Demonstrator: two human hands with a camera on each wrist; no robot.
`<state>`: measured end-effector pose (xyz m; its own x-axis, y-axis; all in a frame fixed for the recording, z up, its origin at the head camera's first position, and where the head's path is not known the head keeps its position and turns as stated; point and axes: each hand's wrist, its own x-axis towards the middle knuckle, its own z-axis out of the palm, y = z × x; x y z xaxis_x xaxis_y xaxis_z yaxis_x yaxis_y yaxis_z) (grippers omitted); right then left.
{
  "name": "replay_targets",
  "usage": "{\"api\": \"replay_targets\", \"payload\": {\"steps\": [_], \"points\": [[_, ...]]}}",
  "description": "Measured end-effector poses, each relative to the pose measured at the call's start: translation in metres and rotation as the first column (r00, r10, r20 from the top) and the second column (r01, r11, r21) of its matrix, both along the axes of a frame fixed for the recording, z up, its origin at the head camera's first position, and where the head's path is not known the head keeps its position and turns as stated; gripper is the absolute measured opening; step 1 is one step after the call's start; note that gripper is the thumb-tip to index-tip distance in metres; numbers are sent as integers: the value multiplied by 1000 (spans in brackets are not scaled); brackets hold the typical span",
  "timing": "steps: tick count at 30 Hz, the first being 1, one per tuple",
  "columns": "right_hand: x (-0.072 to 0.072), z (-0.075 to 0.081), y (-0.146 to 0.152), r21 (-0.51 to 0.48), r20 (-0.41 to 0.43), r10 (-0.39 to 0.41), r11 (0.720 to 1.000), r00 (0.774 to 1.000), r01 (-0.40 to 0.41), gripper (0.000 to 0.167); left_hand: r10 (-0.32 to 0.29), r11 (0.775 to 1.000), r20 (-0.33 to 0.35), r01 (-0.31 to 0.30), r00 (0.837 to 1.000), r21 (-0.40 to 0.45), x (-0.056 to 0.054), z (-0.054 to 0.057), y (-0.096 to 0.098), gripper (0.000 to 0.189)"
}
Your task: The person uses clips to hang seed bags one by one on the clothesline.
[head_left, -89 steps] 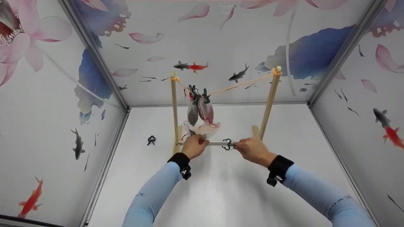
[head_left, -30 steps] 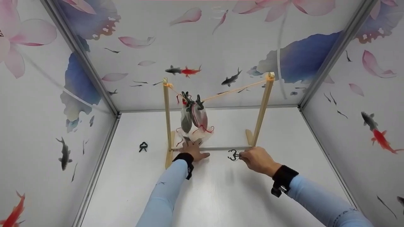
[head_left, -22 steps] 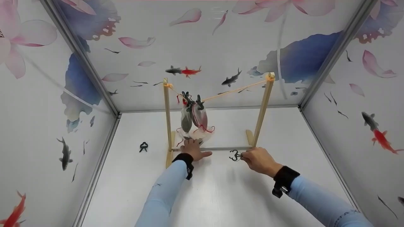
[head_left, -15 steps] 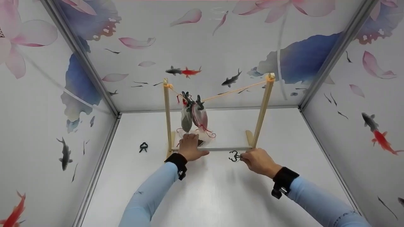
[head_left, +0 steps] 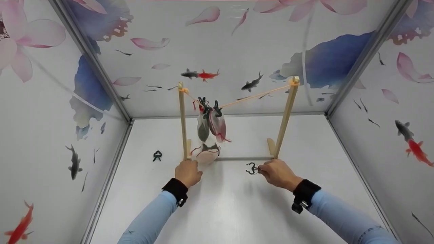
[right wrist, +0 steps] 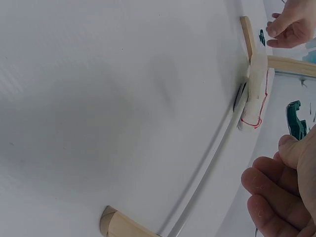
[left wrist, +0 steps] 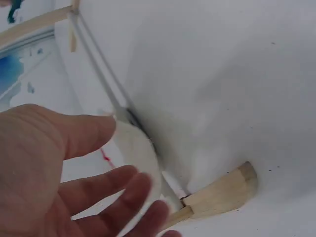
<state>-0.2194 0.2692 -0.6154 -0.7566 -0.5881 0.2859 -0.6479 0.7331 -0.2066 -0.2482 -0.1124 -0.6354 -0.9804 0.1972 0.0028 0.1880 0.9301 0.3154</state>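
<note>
The right hand [head_left: 279, 173] pinches a dark clip [head_left: 252, 168] on the near side of the white rod [head_left: 244, 158]. The left hand [head_left: 188, 173], thumb and loosely bent fingers wide apart, is near a pale bag [head_left: 207, 157] at the rod's left end. Farther off, two bags [head_left: 203, 129] hang from an orange string [head_left: 257, 96]; a second clip [head_left: 157, 156] lies at far left.

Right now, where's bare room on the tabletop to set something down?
Free: tabletop between the sleeves, well short of the rod; the strip from the loose clip to the left wall; behind the rod, between the hanging pouches and the right post. Crowded: near the left post, with those pouches, the low bag and the left grip bunched together.
</note>
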Motion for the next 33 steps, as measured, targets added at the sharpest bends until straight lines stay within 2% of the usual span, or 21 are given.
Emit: {"api": "replay_targets", "payload": {"steps": [3, 6, 10, 13, 16, 19, 21, 23, 25, 26, 27, 28, 29, 30, 31, 32, 33], "points": [[-2, 1, -6, 2, 3, 0, 1000, 1000, 0, 13, -46, 998, -64, 43, 997, -51, -10, -20, 9, 48], [-3, 3, -9, -2, -13, 12, 1000, 1000, -12, 14, -91, 990, -69, 83, 993, -118, -25, -41, 25, 63], [-3, 3, -13, -5, -46, 43, 999, 998, -43, 17, -56, 978, -76, 40, 995, -203, -38, -60, 38, 57], [-2, 4, -12, -5, -38, 35, 999, 999, -35, 17, -18, 973, -129, -12, 991, -232, -44, -66, 42, 38], [0, 5, -9, 4, -14, 7, 1000, 1000, -7, 15, -10, 962, -188, -42, 982, -270, -47, -67, 41, 22], [1, 6, -7, 15, 0, -7, 1000, 1000, 7, 15, -8, 952, -242, -67, 970, -300, -50, -67, 37, 17], [0, 7, -7, 18, 9, -11, 1000, 1000, 11, 15, 12, 961, -252, -80, 968, -263, -51, -66, 34, 17], [-1, 8, -8, 18, 17, -7, 1000, 1000, 7, 14, 53, 984, -227, -89, 972, -154, -53, -64, 30, 20], [-1, 9, -8, 18, 27, -4, 1000, 1000, 3, 14, 100, 995, -160, -96, 982, 36, -55, -61, 28, 22], [-1, 10, -9, 19, 31, -4, 1000, 1000, 3, 14, 124, 982, -117, -105, 985, 154, -55, -59, 27, 22], [-2, 10, -9, 22, 30, -3, 1000, 1000, 2, 15, 144, 955, -72, -119, 987, 271, -55, -55, 27, 22], [-2, 11, -8, 23, 30, -2, 1000, 1000, 2, 16, 160, 914, -26, -138, 987, 381, -55, -52, 26, 22], [-2, 12, -8, 23, 30, -3, 1000, 1000, 3, 16, 163, 862, -6, -140, 987, 487, -60, -61, 23, 23], [-3, 12, -8, 23, 30, -3, 1000, 1000, 2, 17, 169, 787, 52, -167, 984, 593, -58, -56, 22, 24], [-3, 13, -8, 19, 31, -2, 1000, 1000, 2, 17, 163, 696, 114, -195, 980, 691, -57, -52, 22, 26], [-4, 13, -8, 16, 32, 1, 1000, 999, -1, 18, 164, 593, 182, -244, 969, 768, -55, -49, 22, 28], [-5, 14, -8, 11, 34, 4, 1000, 999, -4, 17, 137, 476, 253, -287, 958, 831, -53, -45, 22, 33]]}}
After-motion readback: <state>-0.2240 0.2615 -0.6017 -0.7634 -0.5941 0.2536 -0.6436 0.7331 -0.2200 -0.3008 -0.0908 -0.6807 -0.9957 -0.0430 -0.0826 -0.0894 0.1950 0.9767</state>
